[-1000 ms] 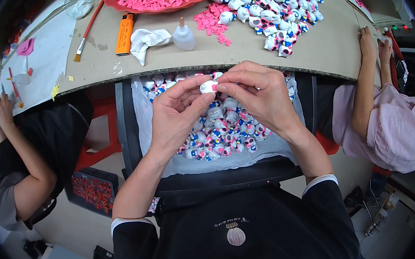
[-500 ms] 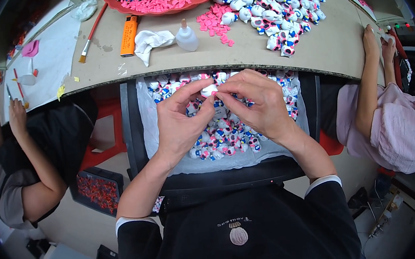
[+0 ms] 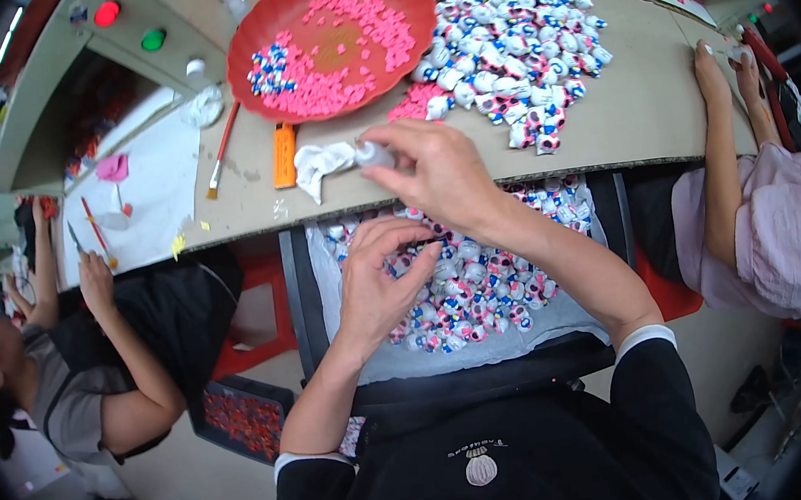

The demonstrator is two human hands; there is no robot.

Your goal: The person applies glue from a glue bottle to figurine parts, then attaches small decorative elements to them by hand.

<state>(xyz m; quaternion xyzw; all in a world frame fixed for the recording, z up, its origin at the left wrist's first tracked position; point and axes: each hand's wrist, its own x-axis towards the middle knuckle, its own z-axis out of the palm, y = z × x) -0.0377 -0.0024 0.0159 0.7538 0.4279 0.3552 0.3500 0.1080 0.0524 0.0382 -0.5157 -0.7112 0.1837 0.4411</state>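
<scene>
A small white glue bottle [image 3: 374, 153] stood on the cardboard-covered table [image 3: 638, 111], just beside a crumpled white cloth [image 3: 320, 166]. The right hand [image 3: 437, 174] had reached over the table edge and closed its fingertips around the bottle, thumb below and fingers curled over the top, so the bottle stuck out to the left of the grip with most of its body hidden.

The left hand [image 3: 380, 286] hung lower, over a tray [image 3: 442, 275] of small white toy figures painted with blue and pink. Its fingers were pinched together at the tips; whether they held one of the small pieces could not be told.

Beyond the bottle lay an orange utility knife [image 3: 284, 155] and a red-handled brush [image 3: 222, 151], and farther back a red dish [image 3: 332, 35] holding pink bits and a few beads. To its right a heap of the same white figures [image 3: 515, 36] spread across the table.

A seated person [image 3: 85, 377] worked at the left, and another person's arm [image 3: 719, 152] rested on the table edge at the right.
</scene>
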